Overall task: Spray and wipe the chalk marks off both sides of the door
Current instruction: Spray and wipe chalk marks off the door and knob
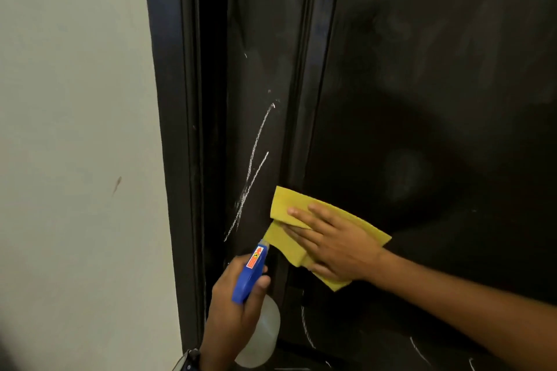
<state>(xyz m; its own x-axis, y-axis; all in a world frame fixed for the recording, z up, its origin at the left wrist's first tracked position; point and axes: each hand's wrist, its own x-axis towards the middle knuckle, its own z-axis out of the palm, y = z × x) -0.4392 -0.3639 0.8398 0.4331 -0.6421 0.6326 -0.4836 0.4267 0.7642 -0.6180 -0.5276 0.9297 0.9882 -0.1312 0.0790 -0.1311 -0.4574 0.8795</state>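
Door: the dark door fills the right of the view, its edge stile running down beside the frame and the pale wall.
Chalk: a white zigzag chalk scribble sits bright on the edge stile, clearly not wiped yet; more faint lower strokes show low down, under the right arm.
Panel: the broad face to the right looks hazy and smeared (a judgement: that part has probably had a pass, though I cannot be sure).
Left hand: the left hand is wrapped round the spray bottle, fingers closed on the blue trigger head, nozzle aimed up at the foot of the scribble; the clear body hangs below the fist.
Right hand: the right hand lies flat and spread, palm pressing the yellow cloth against the door, just right of the scribble and not touching it.
Step in hand: this reads as spray-then-wipe on the edge marks of this side.
Next move calls for: a squeeze of the trigger at the zigzag, then the cloth sliding left across it with firm pressure (the moulding ridge between may need a fingertip run).
Left to do: the low strokes, and the other side, which is out of view.
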